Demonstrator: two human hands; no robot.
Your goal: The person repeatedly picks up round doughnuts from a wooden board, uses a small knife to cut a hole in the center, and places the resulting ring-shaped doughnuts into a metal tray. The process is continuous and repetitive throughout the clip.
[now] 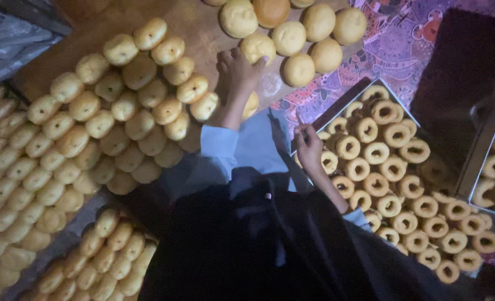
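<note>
A pale round dough ball (257,47) (unpierced) lies on the wooden board (203,22), fingers touching it.

This looks like a small home bakery or doughnut-making room, dimly lit. Dozens of pale round dough balls (119,111) lie in close rows on a wooden board (203,28), and more fill further boards at the left edge. A metal tray (336,114) packed with ring-shaped doughnuts (392,167) sits on a patterned purple cloth (398,39), with a second such tray (481,173) just beside it.
</note>
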